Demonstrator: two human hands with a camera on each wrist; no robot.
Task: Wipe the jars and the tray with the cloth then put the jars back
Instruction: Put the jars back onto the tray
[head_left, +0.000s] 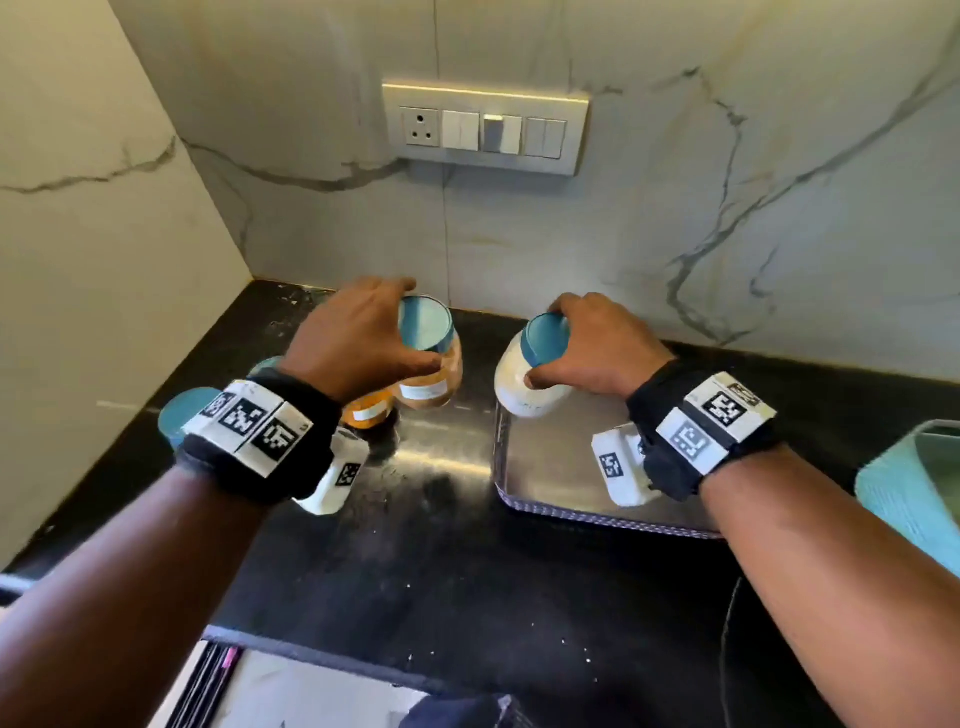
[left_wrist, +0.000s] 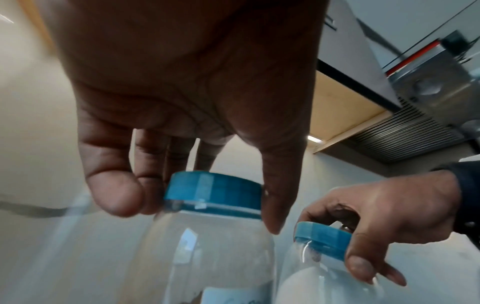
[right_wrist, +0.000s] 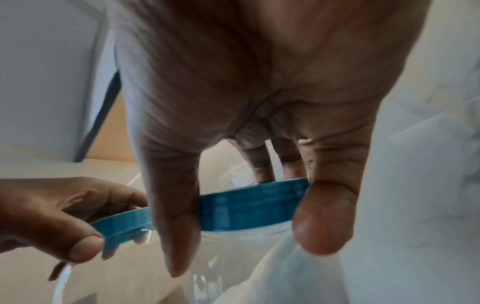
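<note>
My left hand (head_left: 420, 325) grips the blue lid of a jar of brown powder (head_left: 434, 387) from above and holds it tilted over the black counter, left of the tray. The same lid (left_wrist: 207, 191) shows between thumb and fingers in the left wrist view. My right hand (head_left: 545, 343) grips the blue lid (right_wrist: 246, 205) of a jar of white powder (head_left: 514, 389), which hangs tilted over the far left corner of the steel tray (head_left: 550, 457). The tray's surface is bare. An orange-filled jar (head_left: 366, 410) stands under my left wrist.
Two more blue lids (head_left: 182, 415) show behind my left wrist. A pale teal ribbed object (head_left: 914, 478) sits at the right edge. The marble wall with a switch panel (head_left: 485, 127) is close behind. The counter's front edge (head_left: 322, 654) runs below my arms.
</note>
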